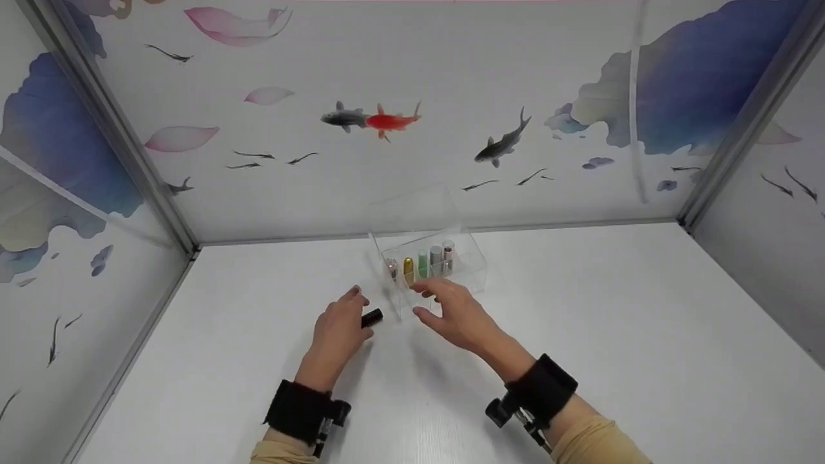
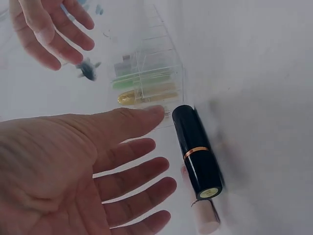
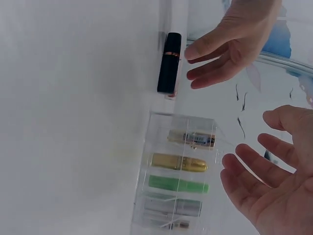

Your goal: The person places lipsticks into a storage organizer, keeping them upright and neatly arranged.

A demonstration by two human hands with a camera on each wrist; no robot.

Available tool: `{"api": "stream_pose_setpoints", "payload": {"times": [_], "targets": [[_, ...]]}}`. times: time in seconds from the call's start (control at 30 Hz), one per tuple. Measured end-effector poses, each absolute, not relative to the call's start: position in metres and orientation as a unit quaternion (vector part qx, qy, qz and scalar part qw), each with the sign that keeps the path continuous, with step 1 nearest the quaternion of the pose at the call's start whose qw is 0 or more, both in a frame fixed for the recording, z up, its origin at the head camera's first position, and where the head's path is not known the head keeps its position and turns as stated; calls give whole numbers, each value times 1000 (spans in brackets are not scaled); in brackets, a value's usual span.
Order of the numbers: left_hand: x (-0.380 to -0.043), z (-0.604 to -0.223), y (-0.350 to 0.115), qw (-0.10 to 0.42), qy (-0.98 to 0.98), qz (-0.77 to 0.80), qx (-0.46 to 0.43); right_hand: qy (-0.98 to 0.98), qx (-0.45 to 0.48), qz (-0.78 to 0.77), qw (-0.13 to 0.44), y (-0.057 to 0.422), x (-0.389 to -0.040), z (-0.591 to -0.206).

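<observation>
A black lipstick tube [image 2: 197,164] with a gold band lies on the table beside my left hand [image 1: 337,330]. In the left wrist view my fingers are spread and the thumb tip comes near its upper end, without gripping it. A pale pink tube [image 2: 206,216] lies just beyond the black one, partly hidden by it. My right hand [image 1: 461,312] hovers at the near side of a clear divided box [image 1: 477,274], fingers loosely bent around nothing. Upright inside are a gold tube [image 3: 178,162], a green tube [image 3: 178,184], a grey tube [image 3: 176,205] and a labelled tube [image 3: 195,139].
The box's transparent lid [image 1: 416,206] stands raised toward the back wall. White table surface [image 1: 612,335] spreads around both arms. Printed panels with fish and petals [image 1: 258,161] enclose the back and sides, joined by metal posts [image 1: 741,129].
</observation>
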State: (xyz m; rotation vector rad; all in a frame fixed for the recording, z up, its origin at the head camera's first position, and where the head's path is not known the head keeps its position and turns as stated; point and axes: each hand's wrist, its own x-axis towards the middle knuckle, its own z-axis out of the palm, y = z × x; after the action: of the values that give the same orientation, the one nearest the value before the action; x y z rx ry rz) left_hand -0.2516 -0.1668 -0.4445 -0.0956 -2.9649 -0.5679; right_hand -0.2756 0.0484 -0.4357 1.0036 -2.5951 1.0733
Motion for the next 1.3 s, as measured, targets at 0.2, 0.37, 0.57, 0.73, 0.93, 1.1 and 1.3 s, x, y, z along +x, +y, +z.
{"api": "stream_pose_setpoints", "payload": {"times": [0.2, 0.37, 0.57, 0.73, 0.93, 1.1, 1.3], "targets": [[-252, -452, -168, 46, -986, -160, -10, -854, 361, 374, -7, 33, -273, -447], [-255, -456, -170, 71, -989, -125, -25, -854, 356, 376, -46, 25, -273, -453], [-258, -453, -176, 52, -988, -137, -39, -865, 351, 356, -36, 24, -272, -452], [-256, -446, -179, 16, -986, -165, -29, -881, 363, 303, 26, 23, -268, -454], [-247, -435, -176, 10, -982, -184, -43, -877, 391, 266, 89, 23, -265, -462], [-239, -428, -172, 14, -975, -210, -76, -876, 390, 264, 107, 24, -266, -465], [-236, -420, -168, 27, -964, -234, -124, -872, 393, 277, 91, 24, -268, -462]]}}
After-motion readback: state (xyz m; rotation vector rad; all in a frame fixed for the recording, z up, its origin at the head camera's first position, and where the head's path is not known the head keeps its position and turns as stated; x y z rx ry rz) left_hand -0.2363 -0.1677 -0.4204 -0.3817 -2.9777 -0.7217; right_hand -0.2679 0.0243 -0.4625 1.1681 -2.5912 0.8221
